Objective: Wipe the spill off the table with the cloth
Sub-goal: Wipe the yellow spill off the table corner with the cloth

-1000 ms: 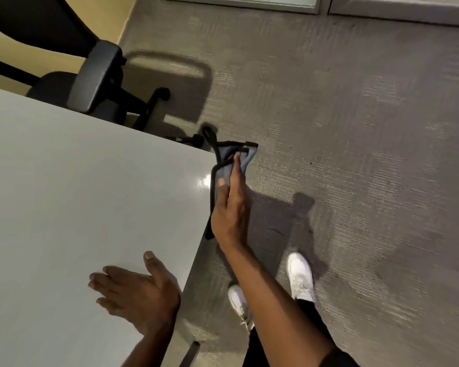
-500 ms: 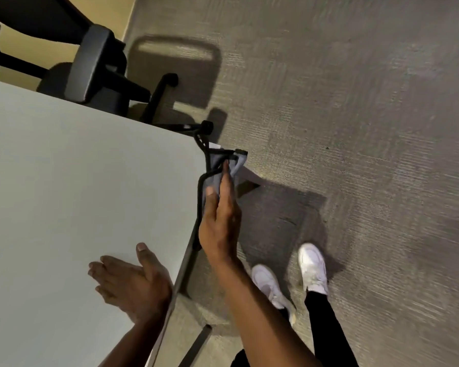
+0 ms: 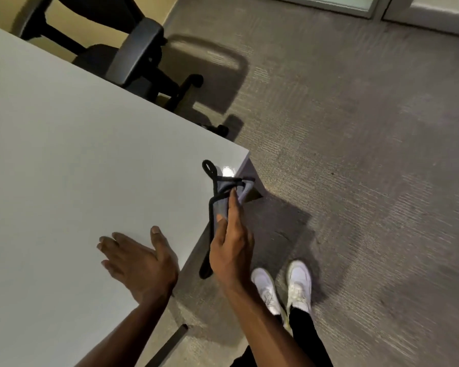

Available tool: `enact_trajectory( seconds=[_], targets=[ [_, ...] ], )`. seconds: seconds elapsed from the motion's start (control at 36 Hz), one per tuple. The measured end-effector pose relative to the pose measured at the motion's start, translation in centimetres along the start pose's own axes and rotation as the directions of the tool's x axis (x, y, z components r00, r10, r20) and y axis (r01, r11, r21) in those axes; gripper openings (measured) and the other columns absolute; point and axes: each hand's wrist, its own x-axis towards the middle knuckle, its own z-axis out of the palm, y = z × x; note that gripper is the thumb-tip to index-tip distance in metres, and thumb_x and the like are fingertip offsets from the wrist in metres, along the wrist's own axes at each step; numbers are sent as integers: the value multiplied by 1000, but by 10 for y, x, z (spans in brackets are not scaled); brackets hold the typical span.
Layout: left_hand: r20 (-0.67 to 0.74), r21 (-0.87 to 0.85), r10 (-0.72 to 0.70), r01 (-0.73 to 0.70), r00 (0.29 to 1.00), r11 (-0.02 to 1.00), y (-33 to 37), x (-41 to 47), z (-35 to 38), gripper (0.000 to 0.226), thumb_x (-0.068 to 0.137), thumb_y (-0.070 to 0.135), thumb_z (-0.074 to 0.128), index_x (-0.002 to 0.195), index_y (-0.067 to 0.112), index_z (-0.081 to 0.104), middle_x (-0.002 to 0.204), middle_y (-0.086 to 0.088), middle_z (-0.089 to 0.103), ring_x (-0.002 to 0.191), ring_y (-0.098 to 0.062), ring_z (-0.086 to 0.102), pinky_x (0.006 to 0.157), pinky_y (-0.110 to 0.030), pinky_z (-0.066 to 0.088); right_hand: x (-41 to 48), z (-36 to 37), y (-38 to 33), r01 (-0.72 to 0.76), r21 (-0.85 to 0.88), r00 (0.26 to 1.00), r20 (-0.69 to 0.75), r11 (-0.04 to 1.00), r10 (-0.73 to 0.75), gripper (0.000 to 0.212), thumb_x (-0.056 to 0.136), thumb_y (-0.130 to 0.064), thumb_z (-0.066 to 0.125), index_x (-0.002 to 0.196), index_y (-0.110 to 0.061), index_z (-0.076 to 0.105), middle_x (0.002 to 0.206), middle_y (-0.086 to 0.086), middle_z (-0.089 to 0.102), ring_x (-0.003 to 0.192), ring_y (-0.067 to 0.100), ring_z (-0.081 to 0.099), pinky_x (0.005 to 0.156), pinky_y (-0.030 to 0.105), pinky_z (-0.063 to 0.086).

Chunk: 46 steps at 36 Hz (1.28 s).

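Observation:
A grey cloth with a black edge and a black hanging loop is gripped in my right hand, which holds it over the near right corner of the white table. Part of the cloth hangs down past the table's edge. My left hand rests flat on the tabletop near its right edge, fingers apart, holding nothing. A small bright wet-looking glint shows on the tabletop just beyond the cloth, close to the corner.
A black office chair stands behind the table's far edge, its wheeled base on the grey carpet. My two white shoes stand on the carpet right of the table. A dark table leg foot shows below.
My right hand with the cloth has moved from beside the table's edge to over its corner. My left hand stays flat on the tabletop. The view has shifted.

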Motion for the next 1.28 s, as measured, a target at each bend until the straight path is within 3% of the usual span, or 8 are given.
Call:
enact_trajectory(
  seconds=[0.28, 0.5, 0.83, 1.03, 1.08, 1.17, 1.22, 1.28],
  targets=[
    [-6, 3, 1, -1, 1000, 1000, 3, -1, -1, 109, 104, 75, 23, 179, -2, 5, 190, -22, -5, 179, -31, -10, 143, -56, -7, 71, -3, -25, -35, 6, 984, -175, 999, 35, 61, 111, -4, 53, 168, -15, 32, 167, 16, 47, 143, 33, 61, 116, 40, 53],
    [-12, 15, 1, 0, 1000, 1000, -1, -1, 3, 108, 105, 74, 24, 179, -2, 5, 190, -22, -4, 179, -32, -9, 143, -57, -6, -23, 19, 0, 94, -172, 990, -92, 981, -111, 57, 111, -14, 57, 166, -16, 39, 166, 13, 50, 141, 27, 64, 106, 36, 58],
    [1, 33, 16, -16, 1000, 999, -2, -1, -1, 106, 107, 72, 25, 178, -3, 4, 190, -24, -6, 178, -33, -12, 143, -57, -6, 54, -6, -19, 41, -187, 988, -141, 981, -68, 62, 110, -11, 59, 167, -18, 37, 161, 13, 57, 130, 32, 70, 100, 32, 52],
    [1, 17, 5, -5, 1000, 1000, 4, 0, -4, 105, 106, 67, 29, 177, -6, 8, 189, -27, -2, 179, -37, -8, 143, -58, -4, 21, -31, 1, 128, -164, 990, 87, 978, -115, 57, 110, -18, 61, 164, -23, 43, 154, 2, 62, 125, 7, 66, 91, -3, 39],
    [-1, -15, -2, 2, 1000, 1000, 7, -2, -5, 103, 106, 65, 30, 177, -7, 10, 189, -28, -4, 178, -39, -7, 143, -59, -2, 22, -47, 14, 85, -116, 979, 192, 990, -62, 56, 110, -26, 60, 162, -38, 43, 131, -6, 72, 101, -9, 61, 81, -6, 40],
    [13, -47, -15, 16, 1000, 999, 23, -11, -6, 100, 108, 63, 32, 176, -8, 14, 188, -30, -9, 178, -43, -8, 143, -62, 2, 42, -77, 33, -76, 18, 955, 289, 997, 67, 58, 109, -31, 62, 148, -70, 41, 83, 2, 72, 63, 0, 56, 55, 23, 50],
    [19, -55, 43, -42, 999, 998, 44, -29, -5, 98, 111, 64, 34, 177, -5, 14, 188, -27, -11, 178, -40, -10, 144, -58, 0, 64, -94, 41, -169, 125, 943, 308, 978, 124, 57, 108, -21, 64, 148, -60, 50, 122, 2, 75, 98, 17, 77, 84, 45, 65],
    [27, -62, 119, -117, 993, 991, 72, -56, -3, 96, 114, 64, 38, 179, -1, 10, 190, -22, -11, 179, -35, -10, 144, -54, -1, 90, -115, 45, -248, 188, 917, 362, 950, 168, 52, 107, -12, 64, 152, -39, 57, 144, -7, 71, 137, 15, 65, 113, 47, 57]
  ],
)
